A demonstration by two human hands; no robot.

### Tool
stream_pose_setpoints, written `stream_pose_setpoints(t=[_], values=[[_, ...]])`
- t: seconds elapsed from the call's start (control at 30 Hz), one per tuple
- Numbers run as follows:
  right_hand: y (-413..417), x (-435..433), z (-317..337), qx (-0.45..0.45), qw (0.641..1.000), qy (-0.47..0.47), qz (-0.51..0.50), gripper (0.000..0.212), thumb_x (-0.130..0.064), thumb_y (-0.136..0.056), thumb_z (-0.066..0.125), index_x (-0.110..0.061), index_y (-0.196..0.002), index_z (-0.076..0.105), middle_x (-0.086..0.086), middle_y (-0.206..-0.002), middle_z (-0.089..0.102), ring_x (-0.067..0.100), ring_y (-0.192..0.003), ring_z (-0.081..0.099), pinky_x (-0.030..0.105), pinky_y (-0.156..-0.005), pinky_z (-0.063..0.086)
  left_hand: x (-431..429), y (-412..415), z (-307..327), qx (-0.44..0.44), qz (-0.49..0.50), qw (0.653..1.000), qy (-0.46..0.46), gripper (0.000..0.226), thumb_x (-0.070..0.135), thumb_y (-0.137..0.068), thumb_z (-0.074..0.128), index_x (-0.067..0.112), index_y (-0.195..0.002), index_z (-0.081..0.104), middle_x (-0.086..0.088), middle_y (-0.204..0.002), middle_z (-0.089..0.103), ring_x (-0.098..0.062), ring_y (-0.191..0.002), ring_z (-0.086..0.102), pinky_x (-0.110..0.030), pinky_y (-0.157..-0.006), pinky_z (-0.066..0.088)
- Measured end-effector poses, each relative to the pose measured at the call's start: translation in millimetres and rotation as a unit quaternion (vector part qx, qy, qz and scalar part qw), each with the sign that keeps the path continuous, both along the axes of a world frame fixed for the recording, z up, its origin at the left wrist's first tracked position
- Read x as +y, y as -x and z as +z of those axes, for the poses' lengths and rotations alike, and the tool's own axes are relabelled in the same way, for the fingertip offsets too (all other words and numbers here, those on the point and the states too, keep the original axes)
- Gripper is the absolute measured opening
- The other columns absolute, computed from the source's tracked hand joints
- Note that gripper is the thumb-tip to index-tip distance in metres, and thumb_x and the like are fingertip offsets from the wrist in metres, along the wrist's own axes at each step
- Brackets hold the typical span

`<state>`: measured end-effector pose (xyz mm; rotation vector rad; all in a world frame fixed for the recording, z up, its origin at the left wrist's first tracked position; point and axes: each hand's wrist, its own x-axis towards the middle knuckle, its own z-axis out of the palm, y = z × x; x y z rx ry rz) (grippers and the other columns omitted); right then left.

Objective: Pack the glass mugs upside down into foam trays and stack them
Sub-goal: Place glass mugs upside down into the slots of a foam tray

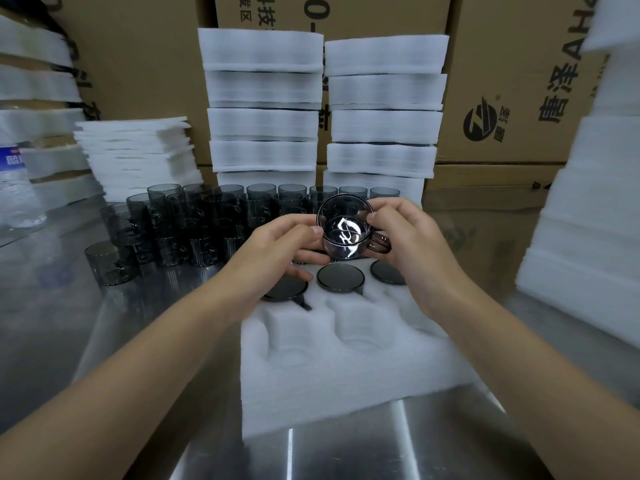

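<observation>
Both hands hold one smoky glass mug (344, 230) above the far part of a white foam tray (346, 372). My left hand (289, 247) grips its left side. My right hand (408, 237) pinches its rim, and the handle points right. The mug is tilted, its mouth facing away from me. Three upside-down mugs (340, 277) sit in the tray's far pockets. The near pockets (294, 337) hold nothing. Several upright mugs (194, 220) stand on the steel table to the left and behind.
Two stacks of filled foam trays (263, 109) rise behind the mugs, against cardboard boxes (512, 81). A pile of thin foam sheets (138, 154) lies at the back left. More foam (588, 220) towers on the right. A plastic bottle (14, 181) stands far left.
</observation>
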<state>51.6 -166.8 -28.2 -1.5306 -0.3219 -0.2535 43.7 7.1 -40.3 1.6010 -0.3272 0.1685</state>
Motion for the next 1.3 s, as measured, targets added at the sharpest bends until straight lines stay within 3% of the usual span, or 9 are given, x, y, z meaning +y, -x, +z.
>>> stream_pose_setpoints(t=[0.27,0.4,0.57,0.7,0.8,1.0,1.1,1.2,1.3], values=[[-0.9,-0.2,-1.1,-0.004,1.000,0.013,0.007,0.030,-0.031,-0.065,0.057,-0.024,-0.094,0.064,0.005,-0.104,0.068,0.030,-0.106,0.062,0.052,-0.096,0.049,-0.2,1.1,0.4,0.002,0.006,1.000,-0.006,0.019,0.014,-0.093,0.052,0.022,-0.106,0.064,0.003,-0.085,0.075,-0.016,-0.086,0.071,-0.023,-0.059,0.055],[-1.7,-1.5,-1.4,-0.012,1.000,0.022,0.014,0.031,-0.030,-0.066,0.055,-0.024,-0.095,0.064,0.004,-0.100,0.067,0.027,-0.104,0.063,0.050,-0.096,0.050,-1.3,3.1,1.6,0.005,0.010,1.000,-0.011,0.022,0.014,-0.092,0.052,0.022,-0.110,0.063,-0.006,-0.100,0.073,-0.017,-0.090,0.071,-0.023,-0.062,0.055],[-2.3,-2.4,-2.3,-0.022,0.999,0.021,0.026,0.030,-0.028,-0.066,0.051,-0.026,-0.094,0.063,-0.004,-0.089,0.065,0.015,-0.090,0.064,0.026,-0.071,0.051,-1.6,6.8,3.0,0.001,0.007,1.000,-0.025,0.025,0.013,-0.092,0.053,0.021,-0.114,0.061,-0.008,-0.107,0.070,-0.015,-0.091,0.070,-0.022,-0.063,0.055],[-1.0,-2.9,-1.8,-0.025,0.999,0.026,0.026,0.032,-0.028,-0.066,0.051,-0.026,-0.096,0.063,-0.005,-0.090,0.066,0.012,-0.088,0.063,0.021,-0.069,0.045,-1.1,8.1,2.9,-0.002,0.005,1.000,-0.030,0.025,0.011,-0.091,0.054,0.023,-0.111,0.062,-0.003,-0.102,0.072,-0.013,-0.089,0.070,-0.021,-0.064,0.055],[1.3,-3.8,-0.6,-0.032,0.999,0.032,0.028,0.033,-0.028,-0.066,0.051,-0.027,-0.096,0.063,-0.009,-0.085,0.066,0.003,-0.080,0.062,0.010,-0.057,0.041,-0.8,7.8,2.5,-0.003,0.007,0.999,-0.032,0.024,0.011,-0.091,0.055,0.026,-0.108,0.062,0.000,-0.098,0.072,-0.010,-0.086,0.070,-0.020,-0.064,0.055],[3.0,-3.5,0.0,-0.035,0.999,0.022,0.035,0.031,-0.025,-0.066,0.051,-0.025,-0.096,0.062,-0.008,-0.093,0.064,0.013,-0.089,0.064,0.024,-0.076,0.046,0.7,8.8,2.5,-0.007,-0.002,0.999,-0.048,0.037,0.014,-0.082,0.063,0.021,-0.119,0.060,-0.009,-0.105,0.071,-0.011,-0.089,0.069,-0.021,-0.065,0.055],[4.0,-4.4,0.0,-0.037,0.998,0.027,0.036,0.021,-0.015,-0.081,0.054,-0.025,-0.098,0.062,-0.009,-0.099,0.064,0.017,-0.096,0.065,0.027,-0.080,0.046,-0.5,10.1,3.6,-0.007,-0.001,0.999,-0.048,0.048,0.021,-0.068,0.061,0.022,-0.117,0.061,-0.007,-0.103,0.071,-0.013,-0.091,0.069,-0.019,-0.064,0.053],[3.4,-5.0,-0.3,-0.032,0.999,0.023,0.036,0.024,-0.005,-0.090,0.049,-0.023,-0.099,0.062,-0.008,-0.100,0.064,0.016,-0.096,0.065,0.024,-0.077,0.044,-1.1,11.7,4.4,-0.008,-0.003,0.999,-0.049,0.046,0.021,-0.068,0.062,0.024,-0.114,0.060,-0.004,-0.101,0.072,-0.012,-0.089,0.069,-0.020,-0.065,0.054],[3.6,-5.0,1.1,-0.022,0.999,0.016,0.035,0.025,-0.004,-0.090,0.048,-0.023,-0.098,0.062,-0.009,-0.098,0.065,0.017,-0.096,0.064,0.012,-0.062,0.042,-1.7,12.8,5.0,-0.015,-0.001,0.998,-0.063,0.036,0.012,-0.081,0.067,0.025,-0.114,0.059,0.002,-0.098,0.073,-0.010,-0.086,0.070,-0.022,-0.067,0.056]])
